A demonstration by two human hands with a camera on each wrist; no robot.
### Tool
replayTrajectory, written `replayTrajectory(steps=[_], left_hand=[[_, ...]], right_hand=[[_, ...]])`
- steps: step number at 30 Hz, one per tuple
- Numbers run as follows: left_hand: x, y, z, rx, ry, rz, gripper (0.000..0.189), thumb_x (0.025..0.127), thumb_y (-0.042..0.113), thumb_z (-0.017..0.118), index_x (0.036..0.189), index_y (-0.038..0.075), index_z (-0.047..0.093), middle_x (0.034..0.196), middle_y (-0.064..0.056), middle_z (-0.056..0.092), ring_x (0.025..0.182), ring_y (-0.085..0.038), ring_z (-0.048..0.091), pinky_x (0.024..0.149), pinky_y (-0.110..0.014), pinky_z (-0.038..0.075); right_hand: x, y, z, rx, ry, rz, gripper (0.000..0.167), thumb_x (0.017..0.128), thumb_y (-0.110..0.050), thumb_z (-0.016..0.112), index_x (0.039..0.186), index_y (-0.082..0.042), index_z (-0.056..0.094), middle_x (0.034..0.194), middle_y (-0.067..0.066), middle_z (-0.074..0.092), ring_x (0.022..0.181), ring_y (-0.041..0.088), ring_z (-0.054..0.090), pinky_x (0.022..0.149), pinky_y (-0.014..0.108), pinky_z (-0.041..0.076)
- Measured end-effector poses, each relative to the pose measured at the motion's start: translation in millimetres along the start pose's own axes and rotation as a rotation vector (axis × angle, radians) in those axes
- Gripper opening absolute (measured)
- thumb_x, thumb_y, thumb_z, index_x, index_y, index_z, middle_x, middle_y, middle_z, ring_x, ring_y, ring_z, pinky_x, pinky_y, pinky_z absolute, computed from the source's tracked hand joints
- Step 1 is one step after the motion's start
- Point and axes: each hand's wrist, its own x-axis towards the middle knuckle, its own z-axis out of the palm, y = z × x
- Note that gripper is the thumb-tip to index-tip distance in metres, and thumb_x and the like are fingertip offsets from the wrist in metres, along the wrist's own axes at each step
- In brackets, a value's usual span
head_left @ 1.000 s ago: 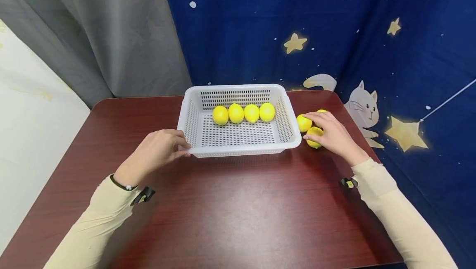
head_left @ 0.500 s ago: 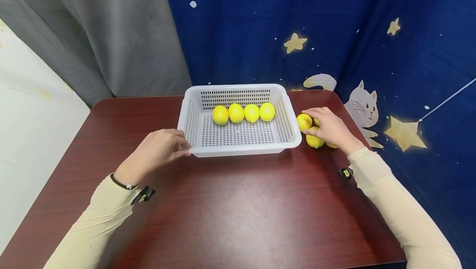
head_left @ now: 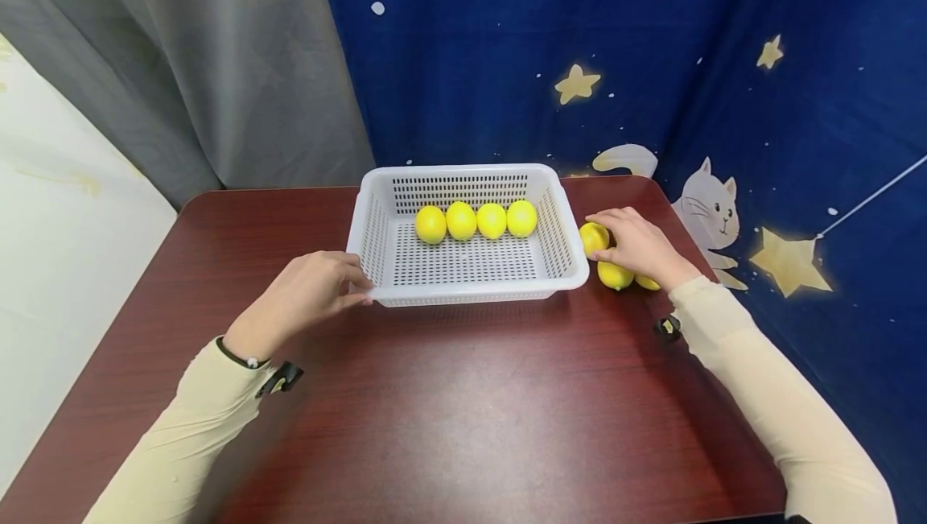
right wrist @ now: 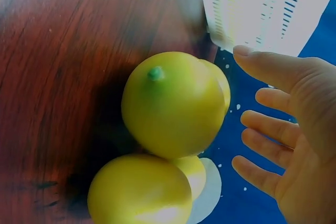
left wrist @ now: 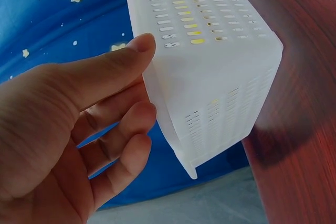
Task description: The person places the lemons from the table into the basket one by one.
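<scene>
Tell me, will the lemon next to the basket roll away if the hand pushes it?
Probably a little. The lemon looks round and smooth and sits on a flat, glossy table, so a nudge could roll it. Two more lemons lie close beside it and the basket wall is near, so it likely stops soon.

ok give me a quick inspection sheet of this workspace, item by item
surface: dark red wooden table, bare in front of the basket
job's things: white slotted basket holding four lemons in a row at its far side; loose lemons on the table just right of the basket
clutter: nothing seen
hands: left hand touches the basket's near left corner, thumb on the rim; right hand is over the loose lemons, fingers spread, not closed on one
cables: nothing seen
surroundings: blue star-and-cat backdrop, grey curtain
</scene>
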Motion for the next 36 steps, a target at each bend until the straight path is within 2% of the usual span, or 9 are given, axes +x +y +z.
replayTrajectory(steps=[13, 24, 36], left_hand=[[0.3, -1.3, -0.4, -0.017, 0.000, 0.006, 0.015, 0.072, 0.020, 0.088, 0.085, 0.017, 0.080, 0.082, 0.008, 0.070, 0.062, -0.005, 0.050, 0.057, -0.024, 0.042], [0.4, -2.5, 1.0, -0.018, 0.003, 0.015, 0.015, 0.072, 0.018, 0.088, 0.085, 0.016, 0.079, 0.079, 0.007, 0.068, 0.061, -0.005, 0.048, 0.055, -0.023, 0.041], [0.5, -4.2, 2.2, -0.015, 0.011, 0.023, 0.015, 0.072, 0.019, 0.087, 0.084, 0.018, 0.079, 0.077, 0.009, 0.065, 0.061, -0.004, 0.049, 0.056, -0.023, 0.042]], right_hand=[[14.9, 5.8, 4.9, -0.055, -0.062, 0.014, 0.071, 0.082, -0.034, 0.077, 0.142, -0.007, 0.052, 0.144, 0.022, 0.052, 0.128, 0.038, 0.045, 0.104, 0.058, 0.043], [21.8, 5.8, 10.0, -0.084, -0.080, 0.022, 0.071, 0.080, -0.036, 0.075, 0.140, -0.004, 0.054, 0.136, 0.021, 0.060, 0.116, 0.038, 0.051, 0.100, 0.055, 0.044], [24.5, 7.6, 14.2, -0.072, -0.093, 0.059, 0.071, 0.080, -0.035, 0.075, 0.141, -0.005, 0.053, 0.133, 0.019, 0.062, 0.113, 0.037, 0.051, 0.097, 0.055, 0.045]])
